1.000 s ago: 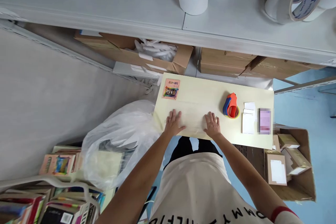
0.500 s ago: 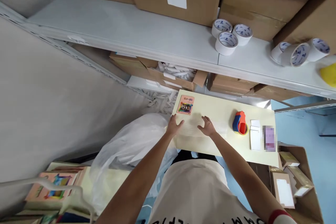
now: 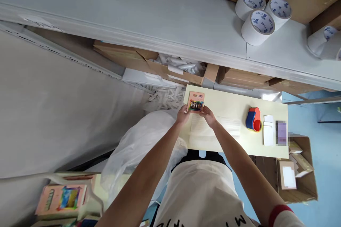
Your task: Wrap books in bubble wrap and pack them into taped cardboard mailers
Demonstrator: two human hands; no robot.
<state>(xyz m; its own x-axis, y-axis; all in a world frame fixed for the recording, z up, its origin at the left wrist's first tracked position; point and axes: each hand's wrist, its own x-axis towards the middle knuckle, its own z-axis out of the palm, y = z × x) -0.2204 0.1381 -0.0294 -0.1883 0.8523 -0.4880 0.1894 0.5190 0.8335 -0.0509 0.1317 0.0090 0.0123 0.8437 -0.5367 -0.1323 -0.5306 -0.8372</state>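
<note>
A small pink book [image 3: 196, 100] with a colourful cover lies at the far left of a pale yellow table [image 3: 234, 113]. My left hand [image 3: 183, 115] grips the book's near left corner. My right hand [image 3: 208, 116] grips its near right corner. A clear plastic sheet or bag [image 3: 213, 129] lies flat on the table just in front of the hands.
An orange and blue tape dispenser [image 3: 253, 119], white labels [image 3: 268, 130] and a blurred pink item [image 3: 281, 132] sit to the right. White tape rolls [image 3: 258, 21] stand on the grey shelf above. A large plastic bag [image 3: 138, 145] and stacked books [image 3: 62, 198] lie lower left; an open box [image 3: 295, 170] lower right.
Both hands left the flat plastic sheet, moved forward and to the left, and closed on the near corners of the pink book. The camera view shifted.
</note>
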